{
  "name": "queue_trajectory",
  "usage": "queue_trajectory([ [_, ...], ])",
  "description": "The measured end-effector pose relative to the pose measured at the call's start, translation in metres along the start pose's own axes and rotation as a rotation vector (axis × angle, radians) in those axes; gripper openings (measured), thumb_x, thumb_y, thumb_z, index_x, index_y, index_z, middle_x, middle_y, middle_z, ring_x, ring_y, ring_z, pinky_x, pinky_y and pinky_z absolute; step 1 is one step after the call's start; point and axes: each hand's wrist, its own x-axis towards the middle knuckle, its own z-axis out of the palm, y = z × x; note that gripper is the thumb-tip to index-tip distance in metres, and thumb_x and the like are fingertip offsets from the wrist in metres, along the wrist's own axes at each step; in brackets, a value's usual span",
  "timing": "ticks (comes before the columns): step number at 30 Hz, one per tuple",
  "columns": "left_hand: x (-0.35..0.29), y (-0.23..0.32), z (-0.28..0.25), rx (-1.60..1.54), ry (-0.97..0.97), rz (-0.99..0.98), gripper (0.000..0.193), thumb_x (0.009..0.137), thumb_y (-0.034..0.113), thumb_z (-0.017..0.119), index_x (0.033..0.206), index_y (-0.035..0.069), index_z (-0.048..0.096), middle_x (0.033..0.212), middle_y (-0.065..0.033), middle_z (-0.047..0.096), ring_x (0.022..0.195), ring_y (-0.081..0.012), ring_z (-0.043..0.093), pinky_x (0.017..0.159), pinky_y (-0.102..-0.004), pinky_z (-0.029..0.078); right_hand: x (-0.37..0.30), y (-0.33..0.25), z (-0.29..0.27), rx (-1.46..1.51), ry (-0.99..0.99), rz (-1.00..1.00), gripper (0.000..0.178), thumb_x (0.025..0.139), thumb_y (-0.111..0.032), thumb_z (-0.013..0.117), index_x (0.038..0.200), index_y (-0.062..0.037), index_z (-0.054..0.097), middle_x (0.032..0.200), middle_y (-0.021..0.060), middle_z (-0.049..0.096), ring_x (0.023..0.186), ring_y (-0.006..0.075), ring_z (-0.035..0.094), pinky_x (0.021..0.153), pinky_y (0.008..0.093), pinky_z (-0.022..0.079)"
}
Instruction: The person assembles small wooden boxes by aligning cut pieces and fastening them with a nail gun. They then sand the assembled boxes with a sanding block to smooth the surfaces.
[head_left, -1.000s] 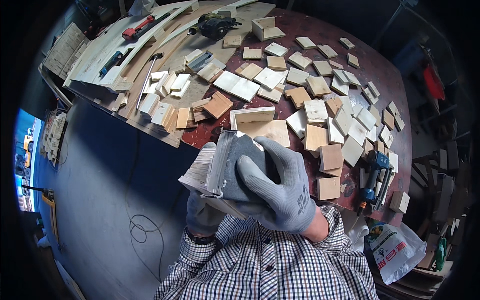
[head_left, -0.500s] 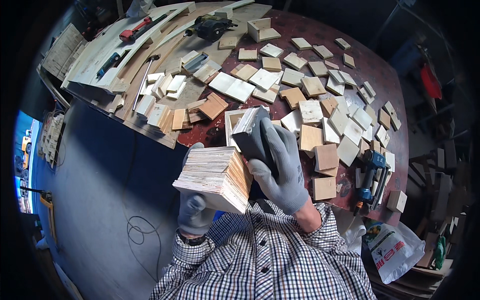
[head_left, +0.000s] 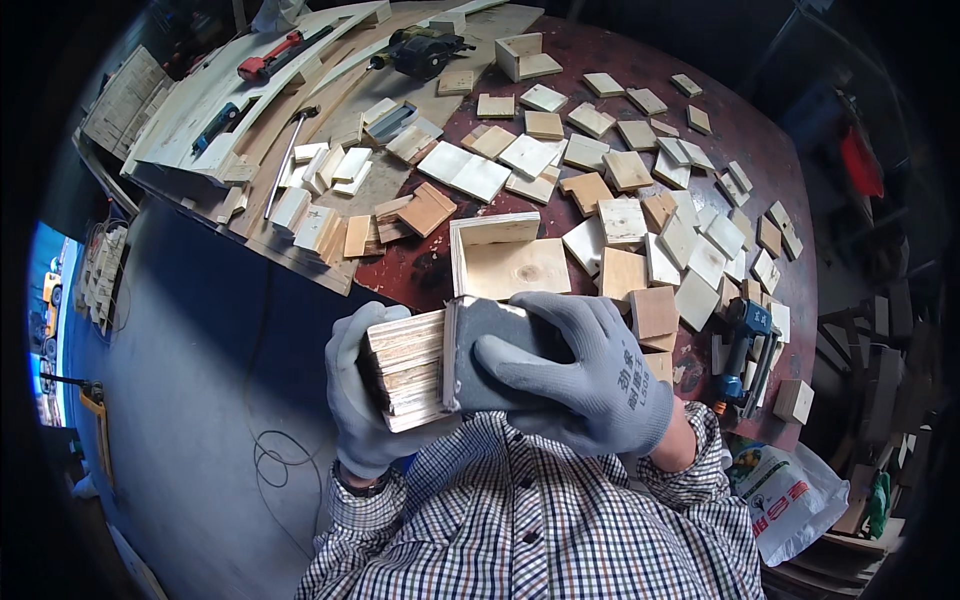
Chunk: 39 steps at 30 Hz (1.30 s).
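Observation:
In grey gloves, I hold both hands in front of my chest at the table's near edge. My left hand [head_left: 352, 395] is wrapped round a stack of plywood pieces [head_left: 408, 368], its layered edges showing. From the right, my right hand [head_left: 605, 385] grips a sanding block [head_left: 500, 335], a block with a dark grey covering. The sanding block lies against the stack's right side, covering part of it. Just beyond the hands, on the table, rests an open plywood corner piece [head_left: 520, 268] with two upright sides.
Many small wooden squares [head_left: 627, 172] lie scattered over the dark red table [head_left: 590, 60]. A blue nail gun [head_left: 742, 355] is at the right edge. At the far left are a hammer [head_left: 292, 160], a red tool [head_left: 270, 60] and a dark power tool [head_left: 420, 55]. A cable [head_left: 285, 460] coils on the floor.
The stack has turned in my left hand. My right hand has brought the sanding block down and swung it flat against the stack, uncovering the plywood corner piece behind.

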Motion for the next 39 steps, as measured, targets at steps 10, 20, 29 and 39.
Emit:
queue_trajectory([
  [10, -0.009, -0.004, 0.023, -0.363, 0.067, -0.211, 0.127, 0.071, 0.059, 0.096, 0.159, -0.004, 0.030, 0.148, -0.0151, 0.050, 0.131, -0.0254, 0.061, 0.110, -0.0395, 0.055, 0.008, 0.030, 0.036, 0.871, 0.364, 0.306, 0.075, 0.104, -0.030, 0.063, 0.164, 0.0044, 0.034, 0.152, 0.0242, 0.051, 0.137, 0.0314, 0.056, 0.118, 0.0409, 0.041],
  [20, -0.024, -0.018, 0.035, -1.117, 0.140, -0.564, 0.084, 0.097, 0.054, 0.074, 0.160, 0.009, 0.042, 0.159, -0.0133, 0.052, 0.145, -0.0338, 0.053, 0.121, -0.0543, 0.045, -0.007, 0.040, 0.094, 0.180, 0.375, 0.171, 0.075, 0.104, -0.034, 0.064, 0.159, 0.0081, 0.037, 0.148, 0.0320, 0.046, 0.133, 0.0453, 0.050, 0.116, 0.0517, 0.039],
  [29, -0.033, -0.030, 0.044, -1.343, 0.236, -0.801, 0.075, 0.102, 0.058, 0.065, 0.158, 0.011, 0.047, 0.157, -0.0110, 0.055, 0.145, -0.0304, 0.052, 0.121, -0.0514, 0.044, 0.019, 0.024, 0.054, 0.073, 0.287, 0.099, 0.076, 0.102, -0.043, 0.065, 0.162, -0.0046, 0.041, 0.145, 0.0319, 0.048, 0.127, 0.0479, 0.053, 0.110, 0.0542, 0.041],
  [39, -0.007, -0.033, 0.052, -1.464, 0.413, -0.938, 0.079, 0.095, 0.065, 0.070, 0.156, 0.017, 0.050, 0.153, -0.0104, 0.056, 0.142, -0.0341, 0.049, 0.117, -0.0538, 0.042, -0.025, 0.047, 0.065, 0.198, 0.365, 0.258, 0.072, 0.102, -0.033, 0.062, 0.158, 0.0074, 0.040, 0.137, 0.0310, 0.053, 0.121, 0.0447, 0.056, 0.107, 0.0525, 0.045],
])
